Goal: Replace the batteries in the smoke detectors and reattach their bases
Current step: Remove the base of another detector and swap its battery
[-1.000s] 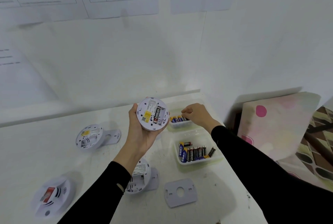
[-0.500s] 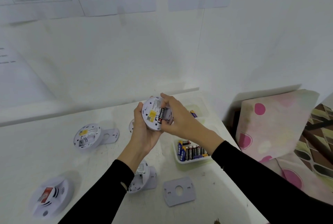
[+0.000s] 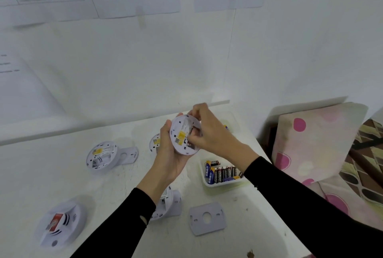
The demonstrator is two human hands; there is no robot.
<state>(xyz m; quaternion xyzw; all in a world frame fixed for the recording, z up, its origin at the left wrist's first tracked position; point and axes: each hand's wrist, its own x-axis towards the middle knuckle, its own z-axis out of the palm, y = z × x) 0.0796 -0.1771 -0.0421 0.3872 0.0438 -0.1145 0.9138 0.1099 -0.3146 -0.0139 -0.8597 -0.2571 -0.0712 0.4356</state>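
The white table (image 3: 51,174) is carrying everything: four other detectors are lying on it, and a loose base plate (image 3: 207,218) is waiting near the front edge, well apart from the hands. Above the table, the left hand (image 3: 167,160) is gripping the smoke detector (image 3: 183,135) by its rim, with the open back facing the camera. It is looking like a light, stiff plastic shell, so holding it around the edge is seeming right, and squeezing the middle is not needed. The right hand (image 3: 209,133) is closing its fingertips at the battery bay, probably pressing a battery in (the cell itself is mostly hidden under the fingers). A small battery is smooth and can be slipping, so pinching it by the sides is safer. The tray of batteries (image 3: 222,184) is sitting just beside the right wrist.
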